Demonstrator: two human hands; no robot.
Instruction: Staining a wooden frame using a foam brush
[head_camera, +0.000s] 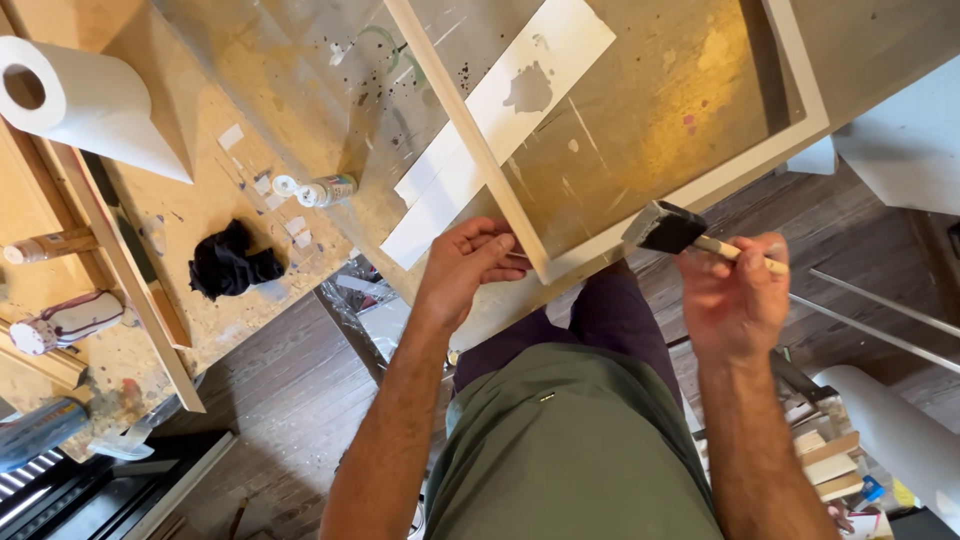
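- Your left hand (468, 268): fingers curled, pinching the near corner of the white wooden frame (700, 188) where the centre slat (470, 135) joins it, at the near edge of the workbench (230, 190). Forearm runs straight up from your body.
- Your right hand (738, 298): closed in a fist round the wooden handle of a foam brush (668, 228), black head up and angled toward the frame's near rail, just off it. Hand sits past the bench edge, over the floor.
- Workbench: bare plywood, paint-spattered and stained; dark wood plank floor (290, 400) below.
- Frame lies flat at the right end of the bench, one corner overhanging the edge.
- Paper towel roll (80, 100) at the far left corner.
- Small paint bottle (325, 189) on its side mid-bench; black rag (232, 262) near the front edge, well clear of both hands.
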